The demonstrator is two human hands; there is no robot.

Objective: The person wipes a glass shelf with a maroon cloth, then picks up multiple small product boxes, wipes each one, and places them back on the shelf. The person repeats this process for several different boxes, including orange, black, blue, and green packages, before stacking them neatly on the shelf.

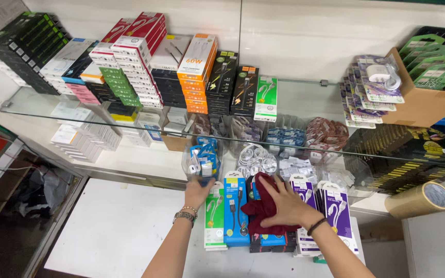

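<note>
My left hand (197,193), with bracelets at the wrist, reaches up to a clear bag of blue-and-white packets (203,159) on the lower shelf and touches its underside. My right hand (289,206) presses a dark red cloth (261,206) down on a row of boxed cables standing on the white counter. A blue cable box (235,208) and a green-and-white one (215,216) stand between my two hands. Purple cable boxes (336,208) stand to the right of my right wrist.
A glass shelf (305,103) carries stacked boxes in black, red, orange and green. An open cardboard box (418,100) of bagged items sits at its right end. A roll of brown tape (421,198) lies at the right. Clear bags of coiled cables (256,159) fill the lower shelf.
</note>
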